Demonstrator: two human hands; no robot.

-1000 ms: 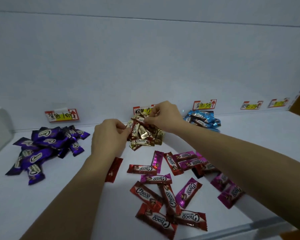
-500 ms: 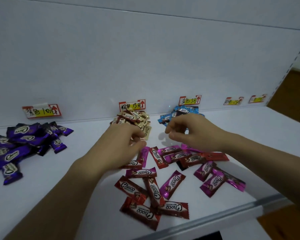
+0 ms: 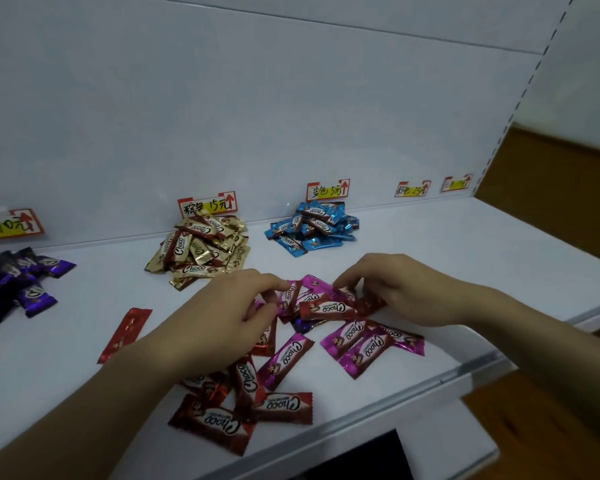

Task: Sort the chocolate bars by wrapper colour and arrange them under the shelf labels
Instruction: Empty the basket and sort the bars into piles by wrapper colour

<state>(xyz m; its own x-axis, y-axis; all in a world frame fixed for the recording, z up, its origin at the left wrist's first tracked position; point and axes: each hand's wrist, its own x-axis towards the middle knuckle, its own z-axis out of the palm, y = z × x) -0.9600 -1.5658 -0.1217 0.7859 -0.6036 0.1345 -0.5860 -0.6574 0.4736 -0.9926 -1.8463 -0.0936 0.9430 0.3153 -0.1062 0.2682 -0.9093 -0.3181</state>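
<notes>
Near the front of the shelf [image 3: 465,254], the mixed red and pink bars [image 3: 284,362] lie at all angles. One red bar [image 3: 329,308] lies crosswise between the hands. At the back, the gold pile [image 3: 205,247], blue pile [image 3: 312,230] and purple pile [image 3: 14,285] sit under labels [image 3: 207,206]. The left hand [image 3: 229,313], palm down, pinches a pink bar [image 3: 289,297]. The right hand [image 3: 395,292] curls its fingers onto the heap; I cannot tell if it grips.

We see the wrappers of the gold bars [image 3: 201,249], blue bars [image 3: 312,226], purple bars [image 3: 14,282], pink bars [image 3: 361,341] and red bars [image 3: 278,407] as glossy, crinkled foil-like plastic. The shelf [image 3: 465,244] looks smooth, matt white, with a pale metal-looking edge strip [image 3: 465,370]. The labels [image 3: 207,206] look like paper, the floor [image 3: 551,188] like brown wood.
</notes>
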